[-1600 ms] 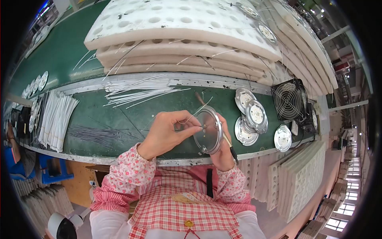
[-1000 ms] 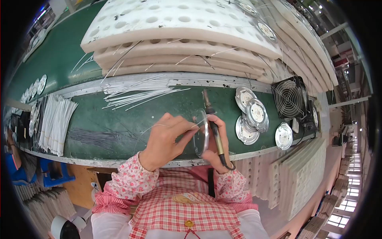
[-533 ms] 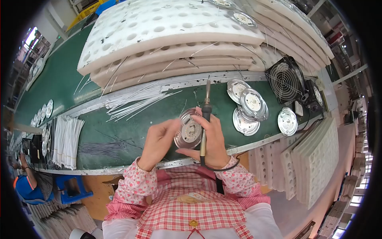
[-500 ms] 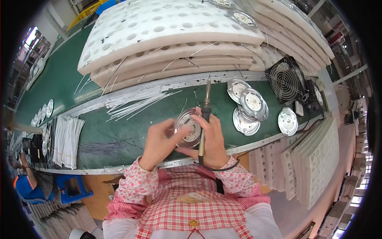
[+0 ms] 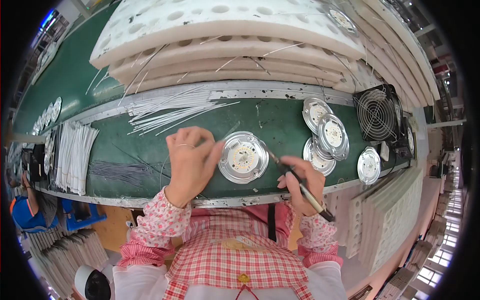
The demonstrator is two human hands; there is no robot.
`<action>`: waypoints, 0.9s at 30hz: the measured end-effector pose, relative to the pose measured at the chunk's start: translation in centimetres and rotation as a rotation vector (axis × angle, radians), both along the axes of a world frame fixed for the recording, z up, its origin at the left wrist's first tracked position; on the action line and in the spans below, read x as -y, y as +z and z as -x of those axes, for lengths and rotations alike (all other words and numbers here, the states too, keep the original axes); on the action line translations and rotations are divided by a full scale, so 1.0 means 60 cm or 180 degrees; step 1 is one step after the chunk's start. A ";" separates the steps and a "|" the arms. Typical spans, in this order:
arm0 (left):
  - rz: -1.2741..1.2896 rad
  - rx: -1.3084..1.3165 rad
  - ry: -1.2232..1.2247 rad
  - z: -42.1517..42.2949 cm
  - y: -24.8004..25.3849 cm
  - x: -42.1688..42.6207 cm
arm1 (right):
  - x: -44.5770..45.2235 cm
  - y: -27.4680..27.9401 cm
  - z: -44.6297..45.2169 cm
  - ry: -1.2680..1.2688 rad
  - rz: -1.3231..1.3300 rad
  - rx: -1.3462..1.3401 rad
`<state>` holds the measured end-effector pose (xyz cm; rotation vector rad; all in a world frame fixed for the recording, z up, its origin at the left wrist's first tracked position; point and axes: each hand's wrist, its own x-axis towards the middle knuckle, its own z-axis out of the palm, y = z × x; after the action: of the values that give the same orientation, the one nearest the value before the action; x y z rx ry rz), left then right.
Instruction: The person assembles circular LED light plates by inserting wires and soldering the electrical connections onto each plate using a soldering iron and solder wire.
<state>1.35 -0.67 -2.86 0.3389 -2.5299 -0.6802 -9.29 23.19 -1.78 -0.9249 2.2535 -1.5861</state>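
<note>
In the head view, your right hand (image 5: 305, 182) is clamping the soldering iron (image 5: 311, 199) by its handle, and the tip is pointing at the right rim of the silver LED disc (image 5: 244, 157). That disc is lying face up on the green bench top (image 5: 272, 120), straight in front of you. Your left hand (image 5: 192, 162) is hovering at its left rim with the fingers curled; you are leaving it unclear whether the thumb is touching metal or pinching a wire.

The disc is looking light, stiff and probably slippery, its yellow-dotted board likely fragile, so the bare outer rim is offering the safer hold. The iron is presumably getting hot at its metal end, so only the handle is suiting your grip.

Behind the bench, perforated foam trays (image 5: 225, 36) are standing stacked, wire ends poking out between layers and one more disc (image 5: 342, 20) sitting on top at the right; what the deeper holes are holding is staying hidden.
</note>
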 end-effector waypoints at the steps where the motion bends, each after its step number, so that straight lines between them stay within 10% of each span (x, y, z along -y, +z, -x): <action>1: -0.0091 0.0018 -0.0175 -0.004 -0.002 -0.003 | -0.003 -0.003 0.007 0.0232 0.0090 -0.0048; 27: -0.0161 0.0152 -0.1203 0.003 -0.017 -0.014 | -0.005 -0.013 0.082 0.1269 -0.0285 0.0965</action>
<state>1.18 0.16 -3.90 -0.1141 -2.6519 -0.8854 -14.22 23.52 -2.56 -0.9618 1.7858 -1.3333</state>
